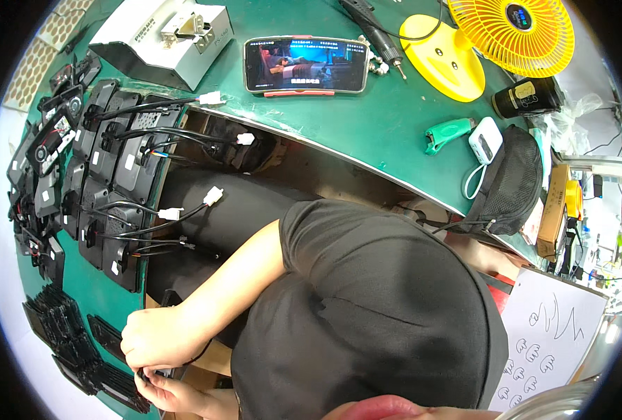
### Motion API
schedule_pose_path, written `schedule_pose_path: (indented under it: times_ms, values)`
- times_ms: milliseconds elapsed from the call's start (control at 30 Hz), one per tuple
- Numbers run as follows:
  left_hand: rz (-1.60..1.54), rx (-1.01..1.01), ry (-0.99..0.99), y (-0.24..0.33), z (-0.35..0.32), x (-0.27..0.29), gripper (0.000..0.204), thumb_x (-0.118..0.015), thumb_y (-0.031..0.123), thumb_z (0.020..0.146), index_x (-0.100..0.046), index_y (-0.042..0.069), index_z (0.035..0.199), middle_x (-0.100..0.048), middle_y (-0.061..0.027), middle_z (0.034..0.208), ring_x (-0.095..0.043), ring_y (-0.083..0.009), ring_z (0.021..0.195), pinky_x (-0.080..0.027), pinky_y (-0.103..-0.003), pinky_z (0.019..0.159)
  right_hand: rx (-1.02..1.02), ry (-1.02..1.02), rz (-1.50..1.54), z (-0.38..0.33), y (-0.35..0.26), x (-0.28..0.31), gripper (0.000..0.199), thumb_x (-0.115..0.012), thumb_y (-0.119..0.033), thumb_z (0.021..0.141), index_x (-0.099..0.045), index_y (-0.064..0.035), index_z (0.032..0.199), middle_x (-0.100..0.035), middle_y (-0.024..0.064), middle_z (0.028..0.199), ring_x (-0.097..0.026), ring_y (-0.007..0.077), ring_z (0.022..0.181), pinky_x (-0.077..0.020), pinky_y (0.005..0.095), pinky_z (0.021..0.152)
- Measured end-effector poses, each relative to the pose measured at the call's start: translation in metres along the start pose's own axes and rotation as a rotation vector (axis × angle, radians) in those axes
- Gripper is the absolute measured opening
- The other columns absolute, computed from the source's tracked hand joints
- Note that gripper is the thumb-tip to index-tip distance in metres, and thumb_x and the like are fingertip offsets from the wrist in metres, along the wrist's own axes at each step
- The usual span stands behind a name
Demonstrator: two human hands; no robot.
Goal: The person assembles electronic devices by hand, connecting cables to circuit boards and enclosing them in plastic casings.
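Note:
Both hands meet at the lower left, beside the table edge. My right hand point(160, 337) is closed, its knuckles turned up, with the fingers bent over a small dark part. Below it, my left hand point(171, 393) pinches at the same spot with thumb and fingertips. Only a bit of the black part point(143, 376) shows between them, so its kind stays hidden. A thin black cable point(200, 354) runs out beside my right wrist. Close to the hands lie a flat black plate point(108, 336) and stacks of thin black plates point(59, 322).
Black housings point(101, 161) with cables and white connectors point(213, 196) cover the left of the green table point(367, 133). Farther back are a white box-shaped device point(164, 42), a phone point(305, 66), an electric screwdriver point(377, 35), a yellow fan point(444, 59) and a black pouch point(510, 185).

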State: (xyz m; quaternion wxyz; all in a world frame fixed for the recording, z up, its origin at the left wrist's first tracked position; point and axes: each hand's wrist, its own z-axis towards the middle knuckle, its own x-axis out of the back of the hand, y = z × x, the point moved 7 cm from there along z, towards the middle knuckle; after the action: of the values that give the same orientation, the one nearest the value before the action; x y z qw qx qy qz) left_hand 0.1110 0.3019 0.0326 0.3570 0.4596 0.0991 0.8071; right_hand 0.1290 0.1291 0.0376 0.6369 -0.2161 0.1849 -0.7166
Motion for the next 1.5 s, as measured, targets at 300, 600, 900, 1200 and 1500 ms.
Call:
schedule_pose_path:
  times_ms: [300,600,900,1200,1500]
  values:
    - [-0.041,-0.037,0.057,0.006,-0.005,-0.008,0.025,-0.051,0.008,0.097,-0.054,-0.010,0.115,-0.064,-0.0166,0.106,-0.063,-0.0196,0.092,-0.051,-0.028,0.081,-0.082,-0.058,-0.175,0.000,-0.003,0.003,0.016,-0.066,-0.024,0.069,-0.062,-0.0092,0.068,-0.062,0.0056,0.068,-0.063,0.0240,0.073,-0.0459,0.0383,0.063]
    - [-0.021,-0.080,0.086,0.011,0.000,-0.018,0.021,-0.052,0.005,0.096,-0.056,-0.009,0.111,-0.064,-0.0155,0.105,-0.062,-0.0196,0.091,-0.050,-0.029,0.081,0.032,-0.100,-0.344,0.002,0.001,0.015,0.022,-0.066,-0.032,0.065,-0.057,-0.0126,0.072,-0.055,-0.0007,0.069,-0.057,0.0198,0.073,-0.0407,0.0384,0.074]
    - [-0.371,0.176,0.151,-0.017,-0.001,-0.002,0.025,-0.045,0.009,0.098,-0.050,-0.006,0.118,-0.056,-0.0153,0.112,-0.057,-0.0235,0.100,-0.046,-0.034,0.092,-0.719,0.259,-1.543,-0.037,-0.012,0.263,0.066,-0.070,-0.033,0.073,-0.044,-0.0093,0.128,-0.046,0.0175,0.121,-0.040,0.0368,0.118,-0.0276,0.0686,0.093]
    - [-1.021,0.538,0.183,-0.038,0.008,-0.036,0.039,-0.048,-0.005,0.091,-0.043,-0.006,0.130,-0.057,-0.0140,0.120,-0.057,-0.0192,0.107,-0.046,-0.032,0.094,-0.419,0.251,-1.343,-0.028,-0.002,0.256,0.054,-0.072,-0.024,0.078,-0.051,-0.0015,0.122,-0.049,0.0194,0.121,-0.050,0.0349,0.112,-0.0428,0.0473,0.093]
    - [-1.070,0.483,0.331,-0.032,-0.014,-0.031,0.030,-0.046,-0.001,0.094,-0.047,-0.005,0.124,-0.058,-0.0124,0.116,-0.059,-0.0197,0.105,-0.047,-0.033,0.094,-0.861,-0.224,0.137,-0.041,0.034,0.063,0.044,-0.059,-0.001,0.084,-0.050,0.0020,0.127,-0.063,0.0133,0.102,-0.062,0.0160,0.090,-0.0494,0.0288,0.084]
